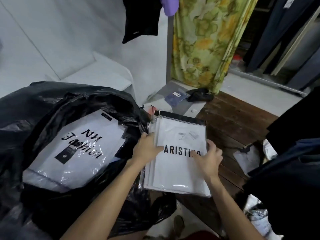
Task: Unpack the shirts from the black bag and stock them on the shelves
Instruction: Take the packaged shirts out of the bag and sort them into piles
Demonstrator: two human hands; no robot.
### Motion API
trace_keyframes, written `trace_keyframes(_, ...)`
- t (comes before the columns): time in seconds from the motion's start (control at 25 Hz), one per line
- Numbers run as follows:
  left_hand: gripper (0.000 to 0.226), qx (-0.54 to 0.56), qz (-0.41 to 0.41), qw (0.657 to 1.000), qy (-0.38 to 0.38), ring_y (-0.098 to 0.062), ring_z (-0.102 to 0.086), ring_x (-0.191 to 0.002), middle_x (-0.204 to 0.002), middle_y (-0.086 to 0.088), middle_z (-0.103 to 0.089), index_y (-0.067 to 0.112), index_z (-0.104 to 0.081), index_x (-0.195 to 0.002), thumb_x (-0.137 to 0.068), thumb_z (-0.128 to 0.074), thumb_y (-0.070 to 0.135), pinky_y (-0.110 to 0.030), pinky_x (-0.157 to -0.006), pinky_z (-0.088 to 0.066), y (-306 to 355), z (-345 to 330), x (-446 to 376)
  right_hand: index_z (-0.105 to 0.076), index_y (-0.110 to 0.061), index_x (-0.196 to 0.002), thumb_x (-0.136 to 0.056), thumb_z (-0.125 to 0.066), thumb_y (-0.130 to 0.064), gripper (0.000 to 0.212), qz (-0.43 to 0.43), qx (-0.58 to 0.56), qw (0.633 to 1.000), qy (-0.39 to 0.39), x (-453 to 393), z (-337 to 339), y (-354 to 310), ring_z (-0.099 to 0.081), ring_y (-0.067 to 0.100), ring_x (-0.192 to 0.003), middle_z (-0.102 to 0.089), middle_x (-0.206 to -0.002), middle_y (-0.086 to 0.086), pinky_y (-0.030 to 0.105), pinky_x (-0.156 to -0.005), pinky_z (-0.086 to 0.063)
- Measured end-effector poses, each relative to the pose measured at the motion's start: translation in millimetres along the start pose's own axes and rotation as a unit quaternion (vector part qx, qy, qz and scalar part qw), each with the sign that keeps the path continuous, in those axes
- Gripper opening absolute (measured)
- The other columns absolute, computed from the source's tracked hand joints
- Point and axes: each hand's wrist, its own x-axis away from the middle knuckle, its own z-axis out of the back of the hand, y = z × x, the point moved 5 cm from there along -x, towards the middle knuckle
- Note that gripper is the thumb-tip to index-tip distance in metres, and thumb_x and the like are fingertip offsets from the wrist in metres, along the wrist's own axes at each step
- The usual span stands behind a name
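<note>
Nearest the camera, 2 bare forearms reach forward over the lower folds of the black bag (57, 104), which sits open on the left. The left hand (147, 149) grips the left edge of a stack of packaged shirts (180, 170), thumb lying across the top and the other fingers hidden underneath. The right hand (210, 159) clasps the right edge, fingers curled over the printed plastic. The stack is held just beside the bag's mouth, above a dark wooden floor (232, 122).

Inside the bag, another packaged white shirt (74, 149) with black lettering lies flat, not yet taken out.

The packs are slick film, so the stack will probably slide apart if tilted; squaring the edges between both palms and keeping it level should help before it is carried to a shelf.

Beyond, a small blue packet (174, 97) lies on a pale ledge, with a floral curtain (206, 42) behind it and dark garments (141, 18) hanging above. No shelf is clearly identifiable.
</note>
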Motion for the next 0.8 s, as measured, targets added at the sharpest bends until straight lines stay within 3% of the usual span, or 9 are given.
trace_keyframes(0.08, 0.055, 0.018, 0.018, 1.000, 0.017, -0.024, -0.062, -0.109, -0.125, -0.004, -0.056, 0.022, -0.057, -0.140, -0.090, -0.066, 0.046, -0.039, -0.094, -0.053, -15, 21, -2, -0.052, -0.021, -0.142, -0.079, -0.082, -0.028, 0.071, 0.084, 0.030, 0.995, 0.045, 3, -4, -20, -0.039, 0.033, -0.124, -0.044, -0.135, 0.013, 0.048, -0.109, -0.041)
trace_keyframes(0.16, 0.048, 0.006, 0.039, 0.998, 0.049, -0.022, -0.063, -0.110, -0.126, -0.002, -0.062, 0.023, -0.061, -0.135, -0.092, -0.065, 0.043, -0.038, -0.096, -0.053, -36, 51, -4, -0.058, -0.024, -0.135, -0.083, -0.079, -0.027, 0.057, 0.157, 0.003, 0.987, 0.025, 7, -21, -44, -0.045, 0.027, -0.120, -0.049, -0.132, 0.008, 0.041, -0.101, -0.048)
trace_keyframes(0.24, 0.049, -0.044, 0.073, 0.994, 0.069, -0.027, -0.060, -0.117, -0.133, -0.008, -0.057, 0.022, -0.059, -0.138, -0.092, -0.062, 0.038, -0.040, -0.100, -0.050, -65, 82, -6, -0.061, -0.029, -0.129, -0.087, -0.077, -0.024, 0.045, 0.191, -0.064, 0.978, -0.052, 16, -50, -70, -0.051, 0.018, -0.116, -0.051, -0.128, -0.001, 0.033, -0.094, -0.052)
trace_keyframes(0.36, 0.064, -0.155, 0.169, 0.971, 0.064, -0.037, -0.044, -0.134, -0.148, -0.016, -0.037, 0.017, -0.041, -0.151, -0.092, -0.060, 0.035, -0.045, -0.106, -0.044, -107, 127, -10, -0.063, -0.033, -0.121, -0.091, -0.075, -0.018, 0.036, 0.222, -0.124, 0.954, -0.161, 36, -92, -106, -0.059, 0.007, -0.108, -0.057, -0.119, -0.010, 0.026, -0.093, -0.051)
trace_keyframes(0.52, 0.088, -0.178, 0.288, 0.933, 0.119, -0.036, -0.032, -0.146, -0.160, -0.016, -0.027, 0.012, -0.027, -0.155, -0.086, -0.072, 0.042, -0.044, -0.113, -0.036, -160, 175, -3, -0.063, -0.036, -0.120, -0.092, -0.075, -0.017, 0.037, 0.254, -0.133, 0.915, -0.285, 62, -137, -137, -0.061, 0.002, -0.105, -0.063, -0.117, -0.011, 0.014, -0.089, -0.048)
trace_keyframes(0.6, 0.091, -0.108, 0.325, 0.927, 0.154, -0.036, -0.048, -0.136, -0.152, -0.018, -0.044, 0.008, -0.031, -0.153, -0.080, -0.079, 0.033, -0.042, -0.105, -0.047, -187, 183, 2, -0.064, -0.036, -0.121, -0.091, -0.076, -0.017, 0.037, 0.253, -0.131, 0.904, -0.319, 66, -148, -144, -0.061, 0.000, -0.105, -0.064, -0.117, -0.012, 0.012, -0.090, -0.047)
trace_keyframes(0.68, 0.077, -0.062, 0.332, 0.928, 0.159, -0.036, -0.060, -0.119, -0.131, -0.020, -0.062, 0.000, -0.047, -0.139, -0.076, -0.083, 0.025, -0.039, -0.094, -0.052, -200, 185, 5, -0.064, -0.034, -0.121, -0.091, -0.077, -0.016, 0.037, 0.244, -0.133, 0.900, -0.336, 65, -154, -147, -0.061, 0.001, -0.104, -0.064, -0.116, -0.011, 0.013, -0.090, -0.048)
trace_keyframes(0.8, 0.057, -0.071, 0.327, 0.933, 0.131, -0.033, -0.065, -0.105, -0.111, -0.019, -0.066, -0.005, -0.059, -0.122, -0.078, -0.083, 0.020, -0.034, -0.081, -0.050, -199, 187, 6, -0.063, -0.033, -0.123, -0.091, -0.077, -0.017, 0.039, 0.225, -0.127, 0.901, -0.348, 60, -160, -148, -0.062, 0.003, -0.105, -0.065, -0.118, -0.011, 0.016, -0.091, -0.048)
